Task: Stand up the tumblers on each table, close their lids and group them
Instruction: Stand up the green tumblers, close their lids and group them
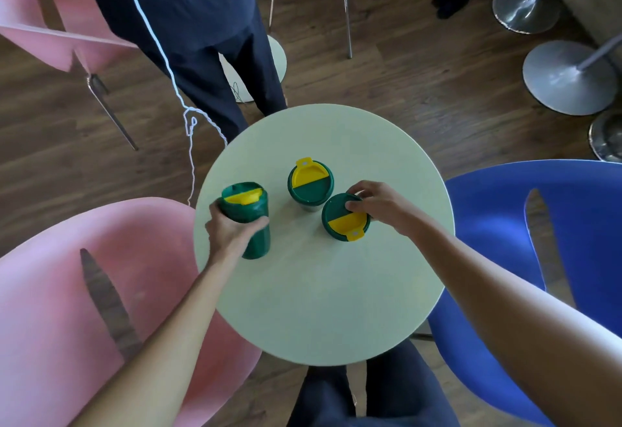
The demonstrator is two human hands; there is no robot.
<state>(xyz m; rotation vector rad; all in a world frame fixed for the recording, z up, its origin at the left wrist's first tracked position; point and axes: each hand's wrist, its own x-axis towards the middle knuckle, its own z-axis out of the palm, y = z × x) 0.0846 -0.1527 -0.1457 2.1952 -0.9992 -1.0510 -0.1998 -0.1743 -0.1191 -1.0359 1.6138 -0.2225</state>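
Observation:
Three dark green tumblers with yellow flip lids stand on a round pale green table [323, 308]. My left hand [232, 229] grips the left tumbler [250, 218] around its body; its yellow flap looks raised. The middle tumbler [310, 184] stands free with its yellow flap flat. My right hand [377, 206] holds the rim of the right tumbler [343, 219] from its far side, fingertips on the lid; its yellow flap lies flat toward me. The middle and right tumblers stand close together, the left one a little apart.
A pink chair [67, 308] is at the table's left and a blue chair [538, 241] at its right. Another person in dark trousers [208, 56] stands just beyond the table, with a white cord hanging. Metal stool bases [568, 76] sit far right.

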